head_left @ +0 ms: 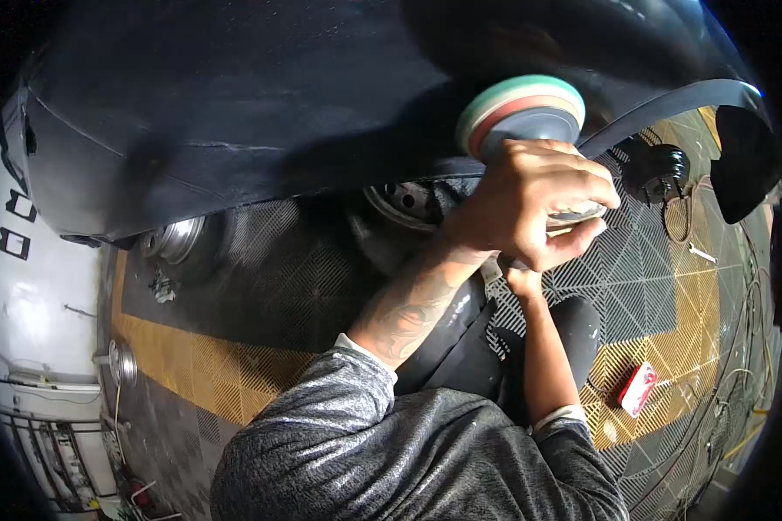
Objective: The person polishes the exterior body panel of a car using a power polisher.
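A polisher [532, 127] with a round green, white and reddish pad is held against a dark car body panel [321, 95], close to the curved edge of a wheel arch. My left hand [543, 195] is wrapped over the polisher's head from above, its thumb and fingers closed around it. Lower down, my right hand [523, 280] is closed around the rear part of the polisher, partly hidden behind my left hand and wrist. Pale scratches or streaks mark the panel to the left of the pad.
Beneath the panel are a wheel [404, 204] and a second wheel rim [181, 239]. A red and white box [638, 389] lies on the tiled floor [269, 295] to my right. Farther right are a wrench [702, 253] and cables or hoses [747, 347].
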Available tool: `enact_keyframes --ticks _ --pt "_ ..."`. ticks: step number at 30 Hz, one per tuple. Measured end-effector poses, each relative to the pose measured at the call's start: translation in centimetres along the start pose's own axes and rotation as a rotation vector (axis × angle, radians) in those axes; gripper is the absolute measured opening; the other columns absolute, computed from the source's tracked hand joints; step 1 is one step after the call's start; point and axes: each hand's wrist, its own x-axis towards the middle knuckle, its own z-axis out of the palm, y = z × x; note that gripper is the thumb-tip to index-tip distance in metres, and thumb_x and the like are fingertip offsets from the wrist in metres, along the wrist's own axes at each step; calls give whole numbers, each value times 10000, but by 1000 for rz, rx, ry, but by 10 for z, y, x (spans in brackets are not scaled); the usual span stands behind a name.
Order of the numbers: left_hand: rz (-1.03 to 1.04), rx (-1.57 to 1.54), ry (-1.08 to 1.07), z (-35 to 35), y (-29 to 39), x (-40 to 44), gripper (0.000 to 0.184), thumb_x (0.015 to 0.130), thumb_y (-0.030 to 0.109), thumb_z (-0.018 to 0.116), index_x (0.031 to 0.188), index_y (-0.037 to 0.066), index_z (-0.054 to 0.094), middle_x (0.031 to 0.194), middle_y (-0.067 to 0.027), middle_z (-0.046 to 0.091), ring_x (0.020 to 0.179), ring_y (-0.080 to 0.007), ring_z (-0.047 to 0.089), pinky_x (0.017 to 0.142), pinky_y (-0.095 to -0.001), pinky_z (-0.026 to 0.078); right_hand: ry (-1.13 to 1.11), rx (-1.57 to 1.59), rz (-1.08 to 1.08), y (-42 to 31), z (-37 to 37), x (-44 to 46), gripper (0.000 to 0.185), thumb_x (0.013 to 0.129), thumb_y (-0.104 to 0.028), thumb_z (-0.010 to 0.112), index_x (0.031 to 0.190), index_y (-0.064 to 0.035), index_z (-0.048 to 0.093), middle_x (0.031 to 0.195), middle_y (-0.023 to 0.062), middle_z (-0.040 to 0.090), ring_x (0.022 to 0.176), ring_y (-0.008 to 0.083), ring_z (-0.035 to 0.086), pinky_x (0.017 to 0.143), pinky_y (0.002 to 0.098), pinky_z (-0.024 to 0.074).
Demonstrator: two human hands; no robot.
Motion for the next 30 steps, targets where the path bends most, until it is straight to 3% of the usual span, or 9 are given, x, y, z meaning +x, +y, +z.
enact_keyframes --ticks 4,5,7,11,15,20,26,27,30 --pt "57 72 21 -50 11 -10 171 717 32 736 888 21 720 853 -119 739 737 -248 731 689 -340 575 30 -15 -21 -83 19 14 350 717 -119 691 1031 34 679 909 142 748 824 224 706 773 383 555" --pt "92 98 46 -59 7 -15 144 767 73 726 896 9 727 873 -133 747 777 -258 744 732 -335 587 -82 -262 93 -45 16 14 388 701 -106 670 1061 40 674 967 212 740 902 314 728 819 394 559" --pt "-53 134 145 -68 18 -27 192 862 151 674 941 -21 706 876 -170 748 835 -291 749 820 -414 600 -45 -307 254 -57 20 10 580 632 -146 703 1167 66 635 1116 302 680 1089 409 664 967 443 514" --pt "-45 314 -26 -131 20 -41 396 881 273 572 1127 -36 591 966 -305 688 888 -407 691 917 -568 523 -74 -348 113 -111 22 16 759 551 -181 757 1248 79 606 1220 297 638 1189 419 600 1058 439 468" --pt "151 285 36 -180 -6 -49 480 845 252 476 1161 -96 570 992 -345 639 868 -424 652 878 -566 522 -115 -305 86 -121 28 15 522 598 -138 760 1082 -7 618 1063 201 677 1093 407 629 973 476 497" --pt "-52 273 85 -152 13 -30 435 866 258 486 1158 -41 609 1081 -248 648 978 -412 639 935 -552 489 -81 -240 89 -118 27 12 501 604 -143 789 1063 -17 633 1045 199 680 1057 375 645 958 447 503" --pt "-103 271 158 -145 12 -5 454 865 296 501 1135 -54 604 1097 -264 641 1009 -457 652 925 -570 503 -2 -233 64 -120 21 8 479 594 -150 807 1020 -5 644 989 185 694 1009 356 663 930 443 509" --pt "57 327 -37 -145 6 1 425 919 321 497 1198 20 607 1181 -234 604 1025 -429 643 946 -626 482 15 -215 66 -122 17 8 479 592 -151 809 1019 -8 645 990 186 694 1006 354 664 929 444 509" --pt "64 400 -174 -134 6 21 476 944 378 491 1293 64 567 1247 -225 578 1036 -435 646 954 -673 462 37 -198 77 -123 8 11 418 617 -188 795 977 -16 670 996 186 714 999 349 684 930 446 511"
